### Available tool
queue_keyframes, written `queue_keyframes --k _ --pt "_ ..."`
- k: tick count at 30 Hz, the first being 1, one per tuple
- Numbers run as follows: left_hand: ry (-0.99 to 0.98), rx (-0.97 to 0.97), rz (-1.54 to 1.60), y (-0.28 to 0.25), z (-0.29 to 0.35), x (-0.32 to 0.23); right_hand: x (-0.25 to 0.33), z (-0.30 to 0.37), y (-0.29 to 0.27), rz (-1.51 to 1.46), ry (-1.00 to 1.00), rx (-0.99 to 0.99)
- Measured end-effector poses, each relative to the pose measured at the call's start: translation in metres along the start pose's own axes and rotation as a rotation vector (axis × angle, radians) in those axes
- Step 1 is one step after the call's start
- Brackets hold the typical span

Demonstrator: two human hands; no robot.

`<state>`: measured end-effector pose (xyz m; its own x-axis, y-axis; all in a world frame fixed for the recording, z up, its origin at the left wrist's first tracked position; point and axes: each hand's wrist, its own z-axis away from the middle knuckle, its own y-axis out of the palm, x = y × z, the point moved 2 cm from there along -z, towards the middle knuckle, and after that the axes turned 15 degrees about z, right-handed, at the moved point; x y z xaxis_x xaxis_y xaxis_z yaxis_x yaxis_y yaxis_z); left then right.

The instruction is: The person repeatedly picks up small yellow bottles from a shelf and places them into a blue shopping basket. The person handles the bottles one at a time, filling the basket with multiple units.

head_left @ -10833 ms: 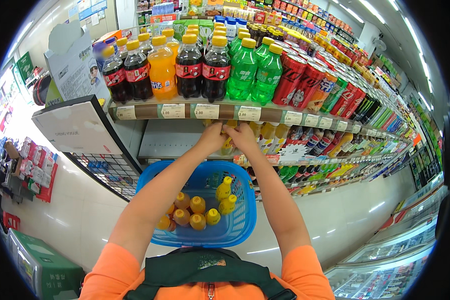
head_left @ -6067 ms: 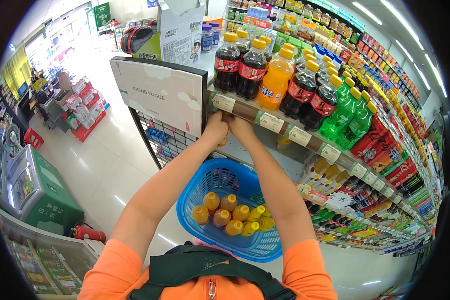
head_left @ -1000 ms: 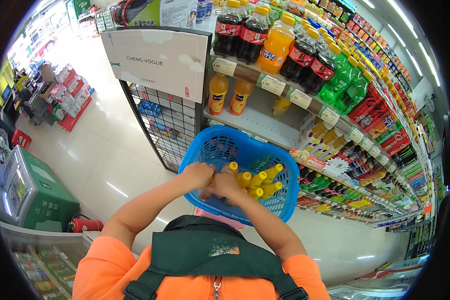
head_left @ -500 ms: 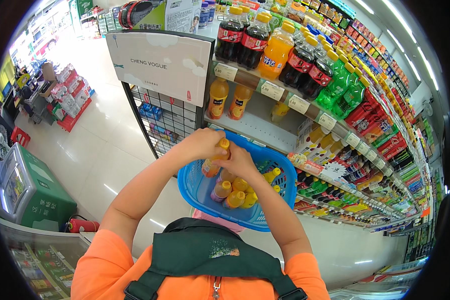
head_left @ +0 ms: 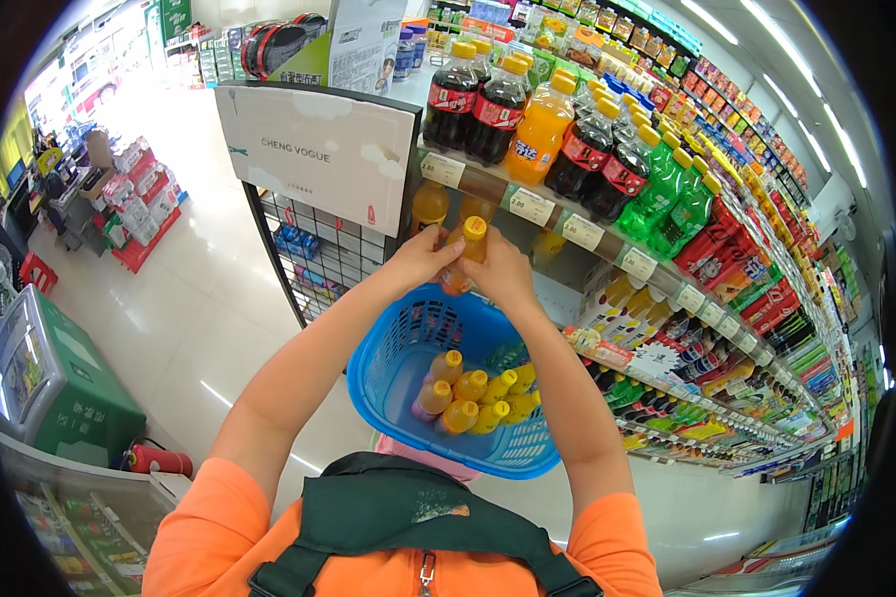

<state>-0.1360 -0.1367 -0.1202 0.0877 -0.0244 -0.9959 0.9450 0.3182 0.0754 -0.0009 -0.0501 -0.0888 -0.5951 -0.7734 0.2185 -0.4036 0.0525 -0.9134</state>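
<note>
My left hand (head_left: 420, 261) and my right hand (head_left: 506, 270) are both closed round one orange juice bottle (head_left: 458, 279) with a yellow cap. They hold it upright at the front of the second shelf, beyond the far rim of the blue basket (head_left: 360, 370). Several small bottles (head_left: 458, 416) with yellow or orange caps stand and lean inside the basket. Another orange juice bottle (head_left: 430, 204) stands on that shelf by its left end, and one more shows partly behind the held bottle.
Cola, orange soda (head_left: 540, 129) and green soda bottles (head_left: 657, 179) line the shelf above. A white sign panel (head_left: 319, 149) on a black wire rack closes the shelf's left end. A green chest freezer (head_left: 80, 378) and a red fire extinguisher (head_left: 159, 459) stand at left.
Both hands have lifted the juice bottle out from over the basket and carried it forward to the shelf. The bottles in the basket now show more fully.
</note>
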Motion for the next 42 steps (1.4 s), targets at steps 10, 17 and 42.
queue_keyframes --k 10,17,42 --pt "0.13 -0.156 -0.048 -0.001 -0.042 0.027 -0.012 -0.03 0.02 -0.021 0.058 -0.023" --pt "0.234 -0.229 -0.055 -0.007 -0.055 0.036 -0.019 -0.047 0.037 -0.035 0.081 -0.007" --pt "0.232 -0.231 -0.065 -0.006 -0.06 0.053 -0.041 -0.063 0.078 -0.13 0.078 0.043"
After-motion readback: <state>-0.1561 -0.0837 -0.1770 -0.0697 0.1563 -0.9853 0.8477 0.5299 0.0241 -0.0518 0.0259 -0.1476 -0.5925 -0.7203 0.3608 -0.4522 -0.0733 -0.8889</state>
